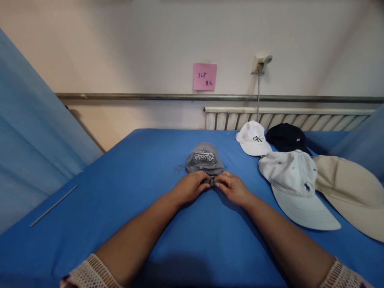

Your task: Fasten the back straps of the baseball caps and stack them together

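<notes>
A grey baseball cap (pixel 200 158) with white lettering and frayed threads lies in the middle of the blue-covered surface, its back strap turned toward me. A small metal buckle (pixel 212 183) sits on that strap. My left hand (pixel 193 186) pinches the strap just left of the buckle. On the other side, my right hand (pixel 232 187) pinches it too, with thumb and fingers closed. The cap's brim is not visible from here.
To the right lie a white cap (pixel 253 138), a black cap (pixel 286 137), a pale cap (pixel 289 176) and a beige cap (pixel 348 180). A thin stick (pixel 54 205) rests at left. Behind are a wall rail (pixel 144 96) and radiator (pixel 234 120); blue curtains (pixel 33 120) hang beside.
</notes>
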{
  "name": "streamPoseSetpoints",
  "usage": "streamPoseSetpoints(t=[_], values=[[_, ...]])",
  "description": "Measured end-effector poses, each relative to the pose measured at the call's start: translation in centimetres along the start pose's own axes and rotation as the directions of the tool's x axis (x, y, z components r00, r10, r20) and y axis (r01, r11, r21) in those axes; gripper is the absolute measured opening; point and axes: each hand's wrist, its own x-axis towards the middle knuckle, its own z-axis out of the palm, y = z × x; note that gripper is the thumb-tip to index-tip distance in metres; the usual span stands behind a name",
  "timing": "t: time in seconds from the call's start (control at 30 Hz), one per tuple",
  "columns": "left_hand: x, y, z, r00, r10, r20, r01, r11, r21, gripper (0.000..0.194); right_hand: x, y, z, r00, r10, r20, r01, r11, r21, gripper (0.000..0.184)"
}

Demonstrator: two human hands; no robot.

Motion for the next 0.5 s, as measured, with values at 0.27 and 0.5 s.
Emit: streamPoseSetpoints(t=[0.27, 0.5], values=[[-0.3, 0.0, -0.2, 0.993, -0.011, 0.115, 0.016, 0.999, -0.04, 0.013, 0.2, 0.0, -0.1, 0.997, 0.053, -0.063, -0.058, 0.994, -0.087, 0.026], [-0.4, -0.8, -1.7, 0.986, -0.078, 0.151, 0.11, 0.971, -0.215, 0.023, 0.0, -0.2, -0.5, 0.963, 0.243, -0.114, -0.256, 0.958, -0.127, 0.02]])
